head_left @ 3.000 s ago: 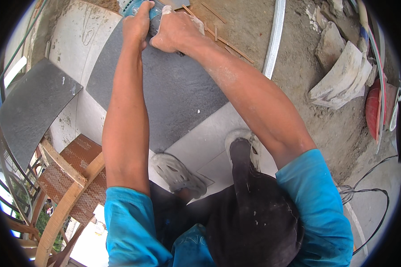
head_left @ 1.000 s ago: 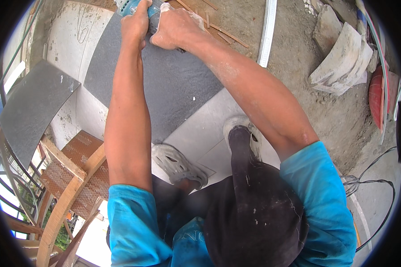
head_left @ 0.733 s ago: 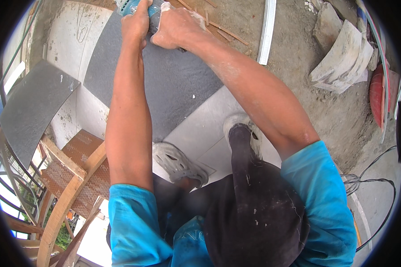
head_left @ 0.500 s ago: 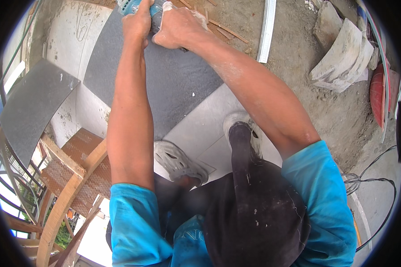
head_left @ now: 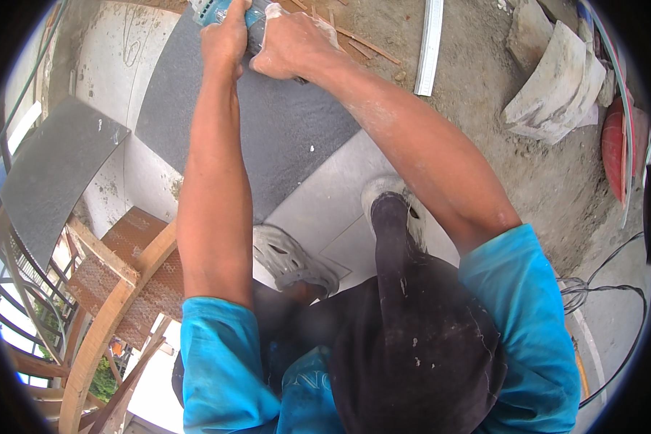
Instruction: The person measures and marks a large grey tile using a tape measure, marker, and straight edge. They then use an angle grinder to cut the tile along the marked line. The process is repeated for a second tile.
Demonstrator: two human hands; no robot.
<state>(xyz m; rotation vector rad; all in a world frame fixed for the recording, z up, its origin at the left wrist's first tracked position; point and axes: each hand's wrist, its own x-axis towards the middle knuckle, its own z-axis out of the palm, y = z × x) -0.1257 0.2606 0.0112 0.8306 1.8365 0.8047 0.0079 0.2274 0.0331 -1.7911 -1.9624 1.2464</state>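
My left hand (head_left: 226, 45) and my right hand (head_left: 293, 45) both grip a teal handheld power tool (head_left: 211, 10) with vent slots, at the upper edge of the view. The top of the tool is cut off and its blade or disc does not show, so its exact kind is unclear. Fingers of both hands are wrapped round its body; white dust coats the right hand. Below them lies a large dark grey tile (head_left: 289, 137), with the tool over its far part. A small white chip (head_left: 312, 148) rests on that tile.
Pale tiles (head_left: 336, 199) lie under my shoes. At left are another dark slab (head_left: 58, 170) and a curved-looking timber frame (head_left: 98, 347). A metal straightedge (head_left: 430, 50) lies on bare soil, with broken slabs (head_left: 550, 87) and black cable (head_left: 618, 289) to the right.
My hands and the tool have shifted very slightly to the right in the view. The grip of both hands is the same.
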